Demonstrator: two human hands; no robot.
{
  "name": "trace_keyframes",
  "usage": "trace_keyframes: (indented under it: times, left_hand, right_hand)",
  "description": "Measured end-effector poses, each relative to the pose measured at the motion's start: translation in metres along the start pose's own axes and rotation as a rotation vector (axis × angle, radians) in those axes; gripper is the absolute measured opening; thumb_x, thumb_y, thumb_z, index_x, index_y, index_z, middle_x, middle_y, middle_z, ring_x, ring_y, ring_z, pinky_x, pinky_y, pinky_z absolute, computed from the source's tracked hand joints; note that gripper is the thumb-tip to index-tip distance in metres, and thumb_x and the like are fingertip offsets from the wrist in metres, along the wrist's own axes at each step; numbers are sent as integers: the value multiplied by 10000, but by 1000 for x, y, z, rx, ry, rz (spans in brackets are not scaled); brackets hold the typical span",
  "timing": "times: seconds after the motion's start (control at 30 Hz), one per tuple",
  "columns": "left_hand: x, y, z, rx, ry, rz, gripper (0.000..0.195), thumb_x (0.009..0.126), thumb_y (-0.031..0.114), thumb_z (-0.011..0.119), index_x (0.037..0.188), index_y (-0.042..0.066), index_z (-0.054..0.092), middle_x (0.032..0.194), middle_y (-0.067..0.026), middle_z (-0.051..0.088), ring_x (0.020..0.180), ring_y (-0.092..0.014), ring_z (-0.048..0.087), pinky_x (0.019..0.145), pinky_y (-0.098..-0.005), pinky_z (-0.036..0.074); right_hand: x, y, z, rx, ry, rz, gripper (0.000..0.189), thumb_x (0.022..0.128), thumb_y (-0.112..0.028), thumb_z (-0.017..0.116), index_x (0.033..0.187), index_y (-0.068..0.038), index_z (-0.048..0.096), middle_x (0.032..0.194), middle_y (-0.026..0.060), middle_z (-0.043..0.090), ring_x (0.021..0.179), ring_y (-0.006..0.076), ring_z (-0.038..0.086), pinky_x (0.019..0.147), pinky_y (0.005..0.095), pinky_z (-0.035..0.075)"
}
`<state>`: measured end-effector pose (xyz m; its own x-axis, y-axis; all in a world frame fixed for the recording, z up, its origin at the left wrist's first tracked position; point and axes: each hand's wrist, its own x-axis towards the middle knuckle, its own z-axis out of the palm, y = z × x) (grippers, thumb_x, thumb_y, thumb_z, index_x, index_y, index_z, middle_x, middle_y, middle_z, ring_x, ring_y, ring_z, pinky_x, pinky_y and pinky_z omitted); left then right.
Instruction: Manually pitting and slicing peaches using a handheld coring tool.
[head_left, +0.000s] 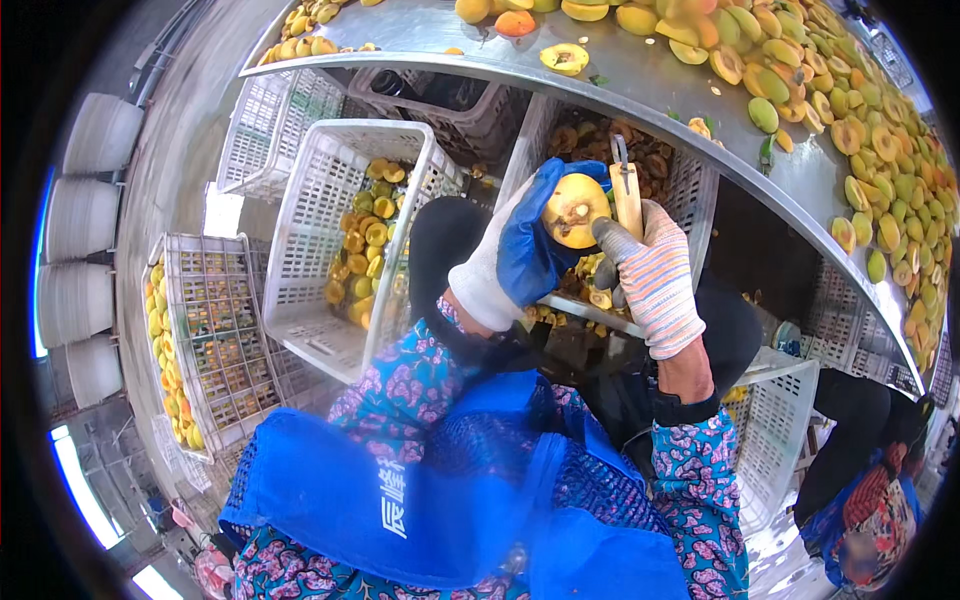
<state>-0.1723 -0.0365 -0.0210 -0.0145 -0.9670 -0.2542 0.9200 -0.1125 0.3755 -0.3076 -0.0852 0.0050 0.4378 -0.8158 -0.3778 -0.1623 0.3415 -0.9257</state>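
My left hand (525, 247), in a blue-coated glove, holds a yellow stone fruit (576, 211) with a brown blemish on the face turned towards me. Close on its right, my right hand (649, 262), in a striped knit glove, grips the wooden handle (626, 199) of a small hand tool with a metal loop at its top. The right thumb touches or nearly touches the fruit; the other right fingers are partly hidden. Below both hands stands a white plastic crate (694, 202) with brownish fruit pieces (600, 146). More cut fruit (600, 296) lies near its lower edge.
A metal table (630, 79) heaped with halved and whole fruit (795, 75) curves across the top and right. On the left are a white crate (300, 225) part-filled with fruit halves and a fuller crate (217, 337). Another person (870, 487) sits at the lower right beside a white crate (776, 442).
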Motion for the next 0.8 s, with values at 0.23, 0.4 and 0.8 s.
trace_keyframes:
  times: [0.23,0.4,0.8]
  left_hand:
    - [-12,-7,1,83,-51,122,416,942,283,462,1272,32,428,1185,-98,532,1113,-190,517,944,-319,429]
    - [-14,-6,1,216,-4,234,433,939,279,469,1293,39,406,1210,-99,518,1125,-202,503,970,-330,405]
    - [-12,11,-21,140,141,69,602,923,533,339,1164,8,505,1049,-134,595,942,-223,588,845,-352,481]
  right_hand:
    - [-15,6,2,82,11,96,213,843,-154,599,975,-13,510,625,42,540,397,77,471,315,197,326]
    - [-32,13,24,643,-60,276,169,877,-170,565,974,-57,487,728,67,578,437,71,488,318,191,347]
    - [-41,30,21,-992,84,-527,296,793,-163,625,997,20,513,670,207,575,587,381,574,523,419,460]
